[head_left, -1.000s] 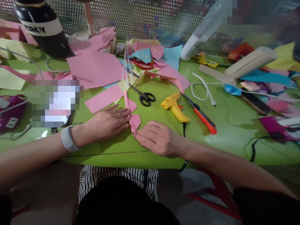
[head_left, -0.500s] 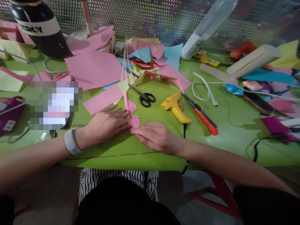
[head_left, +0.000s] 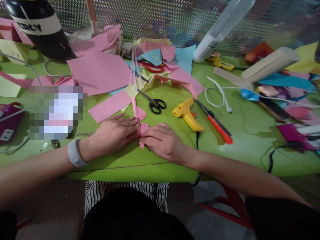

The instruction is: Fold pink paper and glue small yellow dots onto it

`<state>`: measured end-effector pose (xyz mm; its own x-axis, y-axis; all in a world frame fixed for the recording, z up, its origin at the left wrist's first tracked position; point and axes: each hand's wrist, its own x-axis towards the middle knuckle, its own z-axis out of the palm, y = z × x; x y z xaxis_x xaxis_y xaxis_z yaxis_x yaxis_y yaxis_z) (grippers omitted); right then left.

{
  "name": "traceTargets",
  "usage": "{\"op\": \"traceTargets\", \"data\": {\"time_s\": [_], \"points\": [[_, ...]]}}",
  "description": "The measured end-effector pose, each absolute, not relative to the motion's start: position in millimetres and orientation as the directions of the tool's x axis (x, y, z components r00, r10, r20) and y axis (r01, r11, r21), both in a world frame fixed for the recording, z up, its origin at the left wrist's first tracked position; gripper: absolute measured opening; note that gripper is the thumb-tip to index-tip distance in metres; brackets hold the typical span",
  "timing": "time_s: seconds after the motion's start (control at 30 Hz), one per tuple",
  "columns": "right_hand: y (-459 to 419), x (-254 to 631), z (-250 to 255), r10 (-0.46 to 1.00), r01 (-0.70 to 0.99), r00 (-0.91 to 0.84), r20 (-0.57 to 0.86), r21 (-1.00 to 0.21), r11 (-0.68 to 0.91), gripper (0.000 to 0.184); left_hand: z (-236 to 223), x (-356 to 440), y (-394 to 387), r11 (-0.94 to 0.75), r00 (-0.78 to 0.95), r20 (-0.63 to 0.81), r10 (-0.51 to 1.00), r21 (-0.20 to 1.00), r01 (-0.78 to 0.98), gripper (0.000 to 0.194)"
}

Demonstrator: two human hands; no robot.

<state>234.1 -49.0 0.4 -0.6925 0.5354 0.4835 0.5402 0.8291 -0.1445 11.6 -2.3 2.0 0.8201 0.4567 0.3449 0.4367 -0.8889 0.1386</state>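
1. Grey-banded left hand (head_left: 113,133), fingers extended, palm down: best kept steady.
2. Pink folded-paper piece (head_left: 143,128) on the glossy green bench (head_left: 120,159), fingertips touching it: press lightly, avoiding stray creases.
3. Right hand (head_left: 166,143), fingers pinching its lower part: align edges slowly.

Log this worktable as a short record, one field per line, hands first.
left hand: palm down, fingertips on the folded pink paper
right hand: fingers closed on the same paper, near its lower end
surface: green table
beyond hands: black-handled scissors
right side: yellow glue gun, red-handled tool
far left: dark bottle, standing
unclear: the fold's exact shape, partly covered by fingers
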Motion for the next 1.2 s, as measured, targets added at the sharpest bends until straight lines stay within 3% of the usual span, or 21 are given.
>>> {"op": "traceTargets", "data": {"time_s": [0.2,0.4,0.53,0.77,0.93,1.2], "points": [[-42.5,230.8,1.4,0.682,0.549,-0.633,0.368,-0.408,0.730,0.021,0.9,9.9,-1.4,-0.873,0.817,0.308,0.487,0.175,0.455,0.030],[-36.7,221.5,3.7,0.894,0.588,-0.418,0.164,-0.701,0.403,0.008,4.0,8.6,-1.2,-0.863,0.820,0.278,0.500,0.234,0.447,0.032],[-36.6,217.2,6.2,0.958,0.485,-0.283,0.033,-0.857,0.173,0.049,8.1,6.8,-3.0,-0.822,0.786,0.260,0.561,0.283,0.494,0.048],[-26.1,214.3,10.3,0.954,0.507,-0.277,-0.114,-0.861,0.044,0.067,9.9,4.1,-4.3,-0.815,0.802,0.211,0.559,0.320,0.484,0.049],[-19.8,214.1,9.9,0.941,0.510,-0.308,-0.141,-0.859,0.038,0.076,16.7,1.3,5.7,-0.746,0.773,0.163,0.613,0.441,0.499,0.045],[-18.4,213.4,12.9,0.930,0.544,-0.333,-0.154,-0.837,0.057,0.076,27.5,17.4,26.0,-0.690,0.762,0.117,0.637,0.527,0.496,0.021]]}}
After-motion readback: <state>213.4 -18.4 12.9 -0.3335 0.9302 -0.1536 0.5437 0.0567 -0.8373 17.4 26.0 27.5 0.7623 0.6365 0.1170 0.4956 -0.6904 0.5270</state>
